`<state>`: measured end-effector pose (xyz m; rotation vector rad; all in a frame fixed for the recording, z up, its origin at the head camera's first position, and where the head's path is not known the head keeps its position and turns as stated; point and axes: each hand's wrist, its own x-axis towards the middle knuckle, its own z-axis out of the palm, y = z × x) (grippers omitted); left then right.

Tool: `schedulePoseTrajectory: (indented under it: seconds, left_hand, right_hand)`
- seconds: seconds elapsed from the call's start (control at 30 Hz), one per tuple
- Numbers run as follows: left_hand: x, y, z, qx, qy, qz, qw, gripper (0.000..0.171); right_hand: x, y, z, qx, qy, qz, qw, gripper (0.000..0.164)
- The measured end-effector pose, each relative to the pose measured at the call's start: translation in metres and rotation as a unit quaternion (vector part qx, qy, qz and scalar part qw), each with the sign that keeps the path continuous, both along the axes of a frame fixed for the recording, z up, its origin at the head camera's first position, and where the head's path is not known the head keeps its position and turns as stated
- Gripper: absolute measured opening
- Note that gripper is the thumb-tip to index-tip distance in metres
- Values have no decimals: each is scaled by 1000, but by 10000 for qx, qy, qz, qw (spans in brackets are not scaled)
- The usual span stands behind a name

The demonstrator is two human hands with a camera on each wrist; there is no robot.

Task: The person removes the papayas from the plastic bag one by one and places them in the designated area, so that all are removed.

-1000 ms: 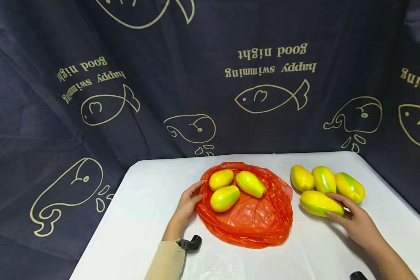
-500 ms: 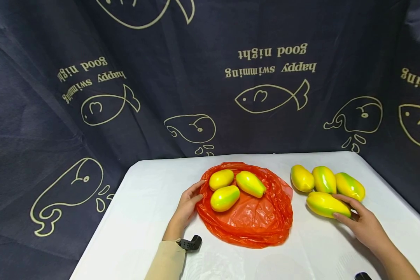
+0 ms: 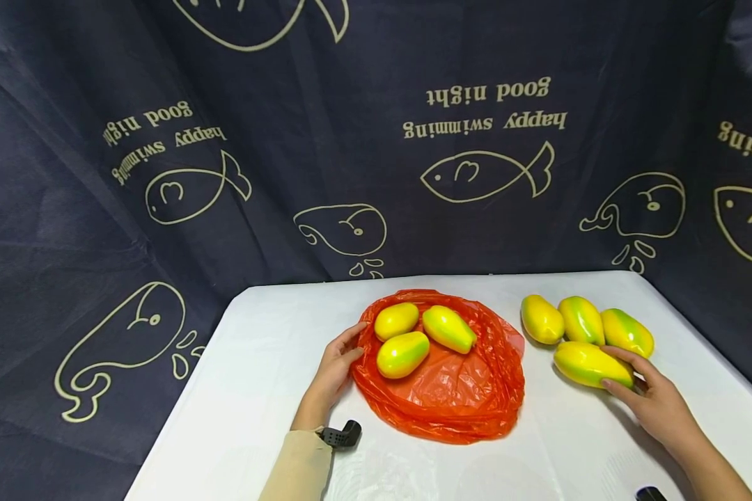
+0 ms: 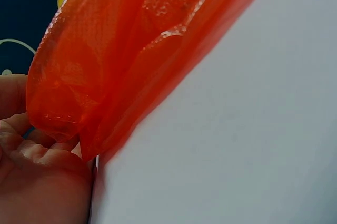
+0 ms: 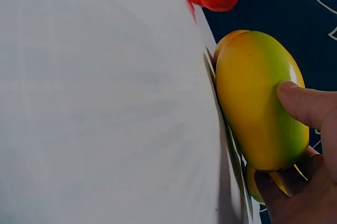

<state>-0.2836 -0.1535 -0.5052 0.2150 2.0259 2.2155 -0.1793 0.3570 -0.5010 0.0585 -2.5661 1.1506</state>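
In the head view, my right hand (image 3: 654, 396) grips a yellow-green papaya (image 3: 592, 364) by its right end, thumb on the near side and fingers on the far side. The right wrist view has the thumb (image 5: 300, 100) pressed on this papaya's (image 5: 258, 97) skin. My left hand (image 3: 335, 365) holds the left rim of a red plastic bag (image 3: 451, 421), which lies spread with its mouth wide. In the left wrist view the bag's thin edge (image 4: 63, 97) comes in between the fingers. Three papayas (image 3: 403, 355) lie inside the bag on its left and far side.
Three more papayas (image 3: 581, 321) lie close together at the table's far right, just behind the gripped one. The white table (image 3: 276, 348) ends at a dark printed curtain (image 3: 476, 236) at the back and sides. A black wrist camera (image 3: 345, 435) sits on the left wrist.
My right hand has moved to the right with the papaya, first clearly, then only slightly in the last half second. The left hand and the bag have stayed in place.
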Motion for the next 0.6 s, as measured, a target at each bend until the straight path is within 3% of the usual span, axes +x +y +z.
schedulePoseTrajectory:
  seconds: [0.6]
  left_hand:
    - [0, 0, 2, 88, -15, 26, 10000, 54]
  right_hand:
    - [3, -2, 4, -144, -438, -136, 9988, 58]
